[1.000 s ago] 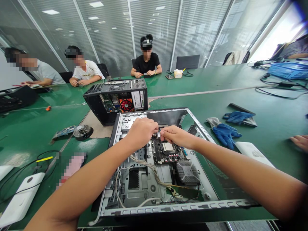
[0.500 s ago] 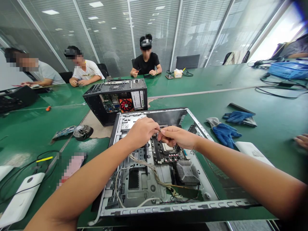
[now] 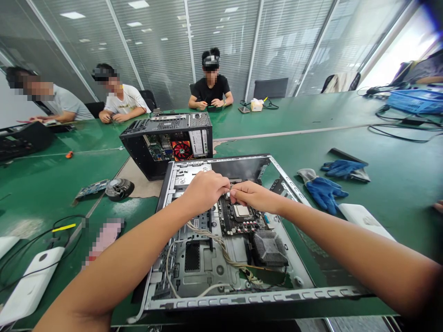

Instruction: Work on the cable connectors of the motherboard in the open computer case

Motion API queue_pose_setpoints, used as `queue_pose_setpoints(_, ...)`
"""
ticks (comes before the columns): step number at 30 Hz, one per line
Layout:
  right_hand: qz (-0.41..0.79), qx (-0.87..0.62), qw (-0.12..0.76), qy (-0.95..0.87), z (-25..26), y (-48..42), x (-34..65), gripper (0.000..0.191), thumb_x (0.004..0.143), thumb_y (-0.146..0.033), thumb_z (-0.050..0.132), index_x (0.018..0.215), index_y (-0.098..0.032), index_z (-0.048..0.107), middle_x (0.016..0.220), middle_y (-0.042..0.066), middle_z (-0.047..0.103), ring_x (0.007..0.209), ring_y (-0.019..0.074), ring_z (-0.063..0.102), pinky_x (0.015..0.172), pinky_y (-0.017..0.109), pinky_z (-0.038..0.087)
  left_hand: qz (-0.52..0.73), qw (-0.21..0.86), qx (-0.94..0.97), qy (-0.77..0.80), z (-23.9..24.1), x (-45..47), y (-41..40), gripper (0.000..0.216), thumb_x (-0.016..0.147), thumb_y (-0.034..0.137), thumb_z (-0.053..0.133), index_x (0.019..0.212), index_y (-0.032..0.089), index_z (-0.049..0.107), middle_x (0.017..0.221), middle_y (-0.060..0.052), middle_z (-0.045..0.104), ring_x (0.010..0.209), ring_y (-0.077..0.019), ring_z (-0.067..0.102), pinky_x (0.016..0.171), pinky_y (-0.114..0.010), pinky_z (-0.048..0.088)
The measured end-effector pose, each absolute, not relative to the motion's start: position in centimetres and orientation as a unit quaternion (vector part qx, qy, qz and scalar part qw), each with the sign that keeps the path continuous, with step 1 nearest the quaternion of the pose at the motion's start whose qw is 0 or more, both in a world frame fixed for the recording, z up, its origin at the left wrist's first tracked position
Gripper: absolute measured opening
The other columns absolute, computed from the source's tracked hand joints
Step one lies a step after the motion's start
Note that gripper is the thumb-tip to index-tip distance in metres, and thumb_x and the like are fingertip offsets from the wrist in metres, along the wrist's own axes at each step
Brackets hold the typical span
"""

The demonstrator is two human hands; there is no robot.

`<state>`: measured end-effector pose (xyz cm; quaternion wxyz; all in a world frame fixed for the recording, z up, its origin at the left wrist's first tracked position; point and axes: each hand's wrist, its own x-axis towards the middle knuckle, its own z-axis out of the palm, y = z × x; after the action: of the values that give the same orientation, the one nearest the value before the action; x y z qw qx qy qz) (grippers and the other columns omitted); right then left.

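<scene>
An open computer case [image 3: 294,286] lies flat on the green table in front of me, its motherboard [image 3: 238,221] showing. A bare CPU [image 3: 241,210] sits in the socket and a loose heatsink [image 3: 269,248] lies nearer to me. My left hand [image 3: 205,190] and my right hand [image 3: 252,196] meet fingertip to fingertip over the far edge of the motherboard. Both are closed in a pinch on something small that I cannot make out. Pale cables [image 3: 211,240] run under my left wrist.
A second black case [image 3: 166,143] with a red fan stands just beyond. Blue gloves [image 3: 325,191] lie at the right, a round part [image 3: 119,189] and a circuit board [image 3: 92,189] at the left. White devices and cables sit near left. Three people sit across the table.
My hands have stayed together above the board, shifting only slightly. A hand at the right edge has drawn almost out of view.
</scene>
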<state>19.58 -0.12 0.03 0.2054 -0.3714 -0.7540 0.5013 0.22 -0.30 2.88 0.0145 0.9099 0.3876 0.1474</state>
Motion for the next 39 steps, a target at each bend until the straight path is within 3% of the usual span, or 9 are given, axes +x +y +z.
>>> queue_pose_setpoints(4, 0.643, -0.339, 0.191, -0.660, 0.27, -0.39, 19.65, 0.035, 0.089, -0.047, 0.049, 0.077, -0.015, 0.059, 0.057, -0.005, 0.041, 0.047, 0.0069, 0.031, 0.044, 0.023, 0.023, 0.193, 0.053, 0.913, 0.355, 2.46, -0.18, -0.08, 0.021, 0.091, 0.022, 0.047, 0.084, 0.021, 0.067, 0.085, -0.003, 0.065, 0.083, -0.0163, 0.056, 0.076, -0.031, 0.042)
queue_pose_setpoints(9, 0.692, -0.318, 0.185, -0.621, 0.22, -0.38, 19.76, 0.037, 0.089, -0.048, 0.050, 0.082, -0.013, 0.061, 0.058, -0.005, 0.041, 0.048, 0.0067, 0.029, 0.045, 0.023, 0.019, 0.212, 0.075, 0.911, 0.345, 2.44, -0.35, -0.15, 0.022, 0.092, 0.023, 0.047, 0.086, 0.020, 0.068, 0.088, -0.003, 0.063, 0.080, -0.0140, 0.056, 0.073, -0.028, 0.043)
queue_pose_setpoints(18, 0.498, -0.363, 0.176, -0.768, -0.16, 0.06, 19.76, 0.038, 0.091, -0.045, 0.045, 0.071, -0.016, 0.057, 0.051, -0.005, 0.038, 0.047, 0.0084, 0.031, 0.047, 0.025, 0.023, 0.134, 0.048, 0.914, 0.380, 2.82, 0.15, -0.30, 0.025, 0.093, 0.024, 0.047, 0.080, 0.018, 0.067, 0.076, -0.003, 0.062, 0.072, -0.0151, 0.055, 0.068, -0.029, 0.040)
queue_pose_setpoints(27, 0.559, -0.367, 0.201, -0.716, 0.17, -0.28, 19.65, 0.037, 0.092, -0.044, 0.044, 0.069, -0.016, 0.054, 0.050, -0.006, 0.039, 0.046, 0.0077, 0.029, 0.046, 0.024, 0.023, 0.196, 0.090, 0.902, 0.375, 2.47, -0.34, -0.04, 0.009, 0.087, 0.022, 0.054, 0.092, 0.018, 0.061, 0.084, -0.002, 0.065, 0.077, -0.0150, 0.056, 0.071, -0.028, 0.041)
queue_pose_setpoints(32, 0.578, -0.365, 0.207, -0.700, 0.17, -0.26, 19.61, 0.036, 0.092, -0.042, 0.043, 0.069, -0.017, 0.054, 0.050, -0.006, 0.038, 0.046, 0.0079, 0.028, 0.046, 0.024, 0.021, 0.185, 0.083, 0.904, 0.375, 2.61, -0.38, 0.12, 0.011, 0.088, 0.021, 0.050, 0.082, 0.019, 0.060, 0.078, -0.001, 0.062, 0.073, -0.0142, 0.054, 0.067, -0.028, 0.039)
queue_pose_setpoints(35, 0.548, -0.379, 0.206, -0.717, 0.16, -0.18, 19.52, 0.035, 0.092, -0.040, 0.041, 0.068, -0.017, 0.053, 0.050, -0.005, 0.038, 0.046, 0.0085, 0.029, 0.046, 0.025, 0.022, 0.171, 0.063, 0.905, 0.384, 2.81, -0.24, 0.09, 0.015, 0.089, 0.022, 0.050, 0.078, 0.019, 0.059, 0.076, -0.001, 0.062, 0.071, -0.0145, 0.053, 0.066, -0.028, 0.037)
queue_pose_setpoints(39, 0.422, -0.396, 0.200, -0.791, -0.06, 0.04, 19.39, 0.033, 0.091, -0.035, 0.040, 0.065, -0.018, 0.053, 0.053, -0.004, 0.040, 0.050, 0.0102, 0.034, 0.051, 0.026, 0.027, 0.155, -0.004, 0.904, 0.399, 3.06, 0.07, -0.12, 0.017, 0.088, 0.024, 0.052, 0.074, 0.019, 0.059, 0.073, -0.002, 0.063, 0.076, -0.0180, 0.052, 0.069, -0.031, 0.035)
